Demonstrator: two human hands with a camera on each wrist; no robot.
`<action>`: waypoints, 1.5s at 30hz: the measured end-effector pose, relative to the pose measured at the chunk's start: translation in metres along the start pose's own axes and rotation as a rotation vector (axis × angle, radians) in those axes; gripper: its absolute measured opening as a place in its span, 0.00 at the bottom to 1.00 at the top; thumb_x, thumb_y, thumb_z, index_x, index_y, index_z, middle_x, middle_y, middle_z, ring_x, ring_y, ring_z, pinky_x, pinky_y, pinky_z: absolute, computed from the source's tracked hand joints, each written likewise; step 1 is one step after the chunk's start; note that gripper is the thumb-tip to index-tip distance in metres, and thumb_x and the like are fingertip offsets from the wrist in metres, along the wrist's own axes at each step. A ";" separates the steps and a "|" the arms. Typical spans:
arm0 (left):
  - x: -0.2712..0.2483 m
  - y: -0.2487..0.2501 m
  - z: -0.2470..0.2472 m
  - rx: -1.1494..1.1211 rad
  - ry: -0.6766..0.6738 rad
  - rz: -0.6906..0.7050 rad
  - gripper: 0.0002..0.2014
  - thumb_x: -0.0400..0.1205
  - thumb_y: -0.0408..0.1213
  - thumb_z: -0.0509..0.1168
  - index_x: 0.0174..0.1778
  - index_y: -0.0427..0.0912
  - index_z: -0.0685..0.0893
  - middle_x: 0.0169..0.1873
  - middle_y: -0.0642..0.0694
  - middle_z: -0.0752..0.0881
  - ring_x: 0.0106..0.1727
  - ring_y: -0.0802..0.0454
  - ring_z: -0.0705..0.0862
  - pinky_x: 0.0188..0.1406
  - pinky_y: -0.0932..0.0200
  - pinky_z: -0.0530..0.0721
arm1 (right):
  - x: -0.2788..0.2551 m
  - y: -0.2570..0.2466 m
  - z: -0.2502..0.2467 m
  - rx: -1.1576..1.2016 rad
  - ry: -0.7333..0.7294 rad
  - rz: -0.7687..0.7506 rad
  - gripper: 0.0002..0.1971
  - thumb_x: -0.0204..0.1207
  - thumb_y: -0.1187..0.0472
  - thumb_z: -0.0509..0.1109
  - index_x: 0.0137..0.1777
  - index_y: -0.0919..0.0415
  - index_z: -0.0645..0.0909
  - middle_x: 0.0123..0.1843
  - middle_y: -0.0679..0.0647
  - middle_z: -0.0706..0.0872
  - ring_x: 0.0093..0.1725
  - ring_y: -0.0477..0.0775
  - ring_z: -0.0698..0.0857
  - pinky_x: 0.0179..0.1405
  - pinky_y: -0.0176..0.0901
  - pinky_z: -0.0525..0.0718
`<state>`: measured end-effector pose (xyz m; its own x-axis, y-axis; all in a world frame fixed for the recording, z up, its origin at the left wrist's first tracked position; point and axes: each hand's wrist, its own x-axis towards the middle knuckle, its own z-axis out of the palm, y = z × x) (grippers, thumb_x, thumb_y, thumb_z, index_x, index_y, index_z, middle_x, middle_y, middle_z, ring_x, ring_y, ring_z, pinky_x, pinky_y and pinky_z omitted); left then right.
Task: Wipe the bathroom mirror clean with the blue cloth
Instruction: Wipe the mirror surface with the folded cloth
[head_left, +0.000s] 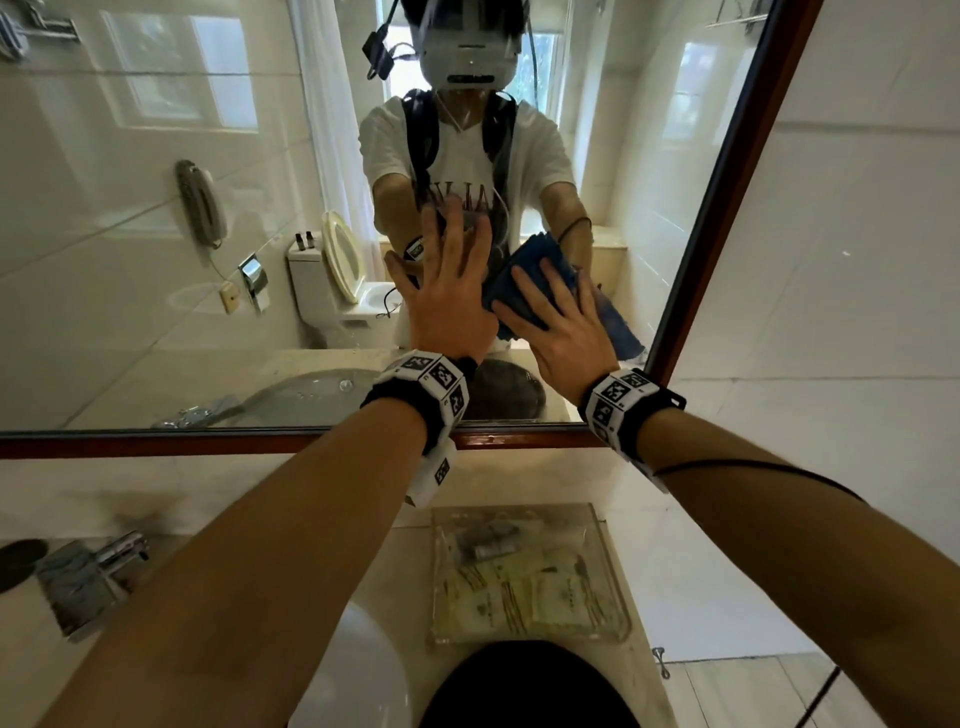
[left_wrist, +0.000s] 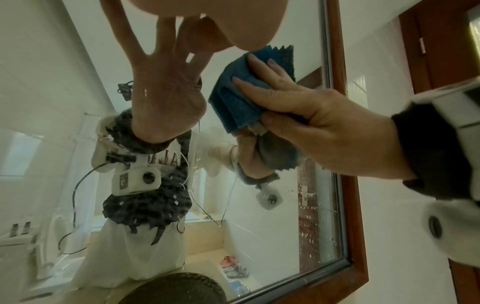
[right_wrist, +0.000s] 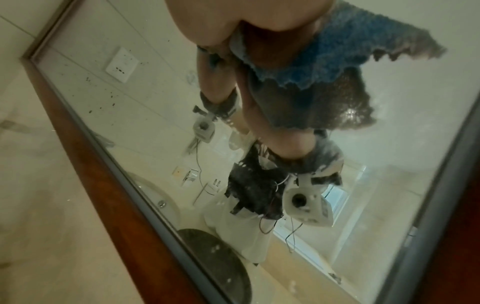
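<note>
The wood-framed bathroom mirror (head_left: 130, 291) hangs above the counter. My right hand (head_left: 563, 317) lies flat with straight, spread fingers on the folded blue cloth (head_left: 506, 288) and presses it against the glass near the mirror's right edge. The left wrist view shows that right hand (left_wrist: 298, 107) over the cloth (left_wrist: 233, 96), thumb at its lower edge. My left hand (head_left: 449, 280) rests flat on the bare glass just left of the cloth, holding nothing. In the right wrist view the cloth's ragged edge (right_wrist: 337, 51) hangs below my palm, and dark specks (right_wrist: 103, 98) dot the glass.
The brown mirror frame (head_left: 260, 444) runs below my wrists and up the right side (head_left: 727, 208). On the counter lie a clear tray of toiletries (head_left: 524, 571), a chrome tap (head_left: 98, 566), a white basin (head_left: 363, 675) and a dark round object (head_left: 519, 686).
</note>
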<state>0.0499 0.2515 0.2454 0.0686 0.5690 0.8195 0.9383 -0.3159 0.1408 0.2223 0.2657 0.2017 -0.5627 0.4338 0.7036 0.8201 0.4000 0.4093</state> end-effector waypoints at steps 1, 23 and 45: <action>0.000 0.001 0.000 0.010 0.000 -0.001 0.31 0.77 0.44 0.60 0.79 0.47 0.66 0.81 0.39 0.64 0.82 0.36 0.60 0.69 0.19 0.58 | -0.002 -0.004 0.003 0.002 0.009 0.004 0.33 0.73 0.66 0.70 0.78 0.49 0.69 0.82 0.58 0.67 0.82 0.69 0.59 0.78 0.76 0.51; -0.025 0.015 0.010 0.080 -0.062 -0.101 0.31 0.80 0.49 0.45 0.83 0.57 0.58 0.84 0.44 0.56 0.83 0.36 0.51 0.66 0.13 0.54 | -0.083 -0.027 0.036 -0.045 -0.271 0.018 0.42 0.71 0.63 0.70 0.84 0.53 0.55 0.85 0.61 0.59 0.82 0.67 0.60 0.80 0.67 0.52; -0.061 0.022 0.031 0.104 -0.252 -0.068 0.50 0.67 0.32 0.63 0.83 0.61 0.47 0.84 0.41 0.44 0.82 0.30 0.41 0.64 0.13 0.56 | -0.154 -0.062 0.065 0.140 -0.456 0.302 0.31 0.83 0.42 0.53 0.83 0.54 0.58 0.85 0.62 0.58 0.81 0.71 0.60 0.74 0.71 0.65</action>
<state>0.0775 0.2338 0.1814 0.0740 0.7611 0.6444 0.9725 -0.1983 0.1225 0.2515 0.2266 0.0304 -0.3185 0.8381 0.4428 0.9476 0.2936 0.1259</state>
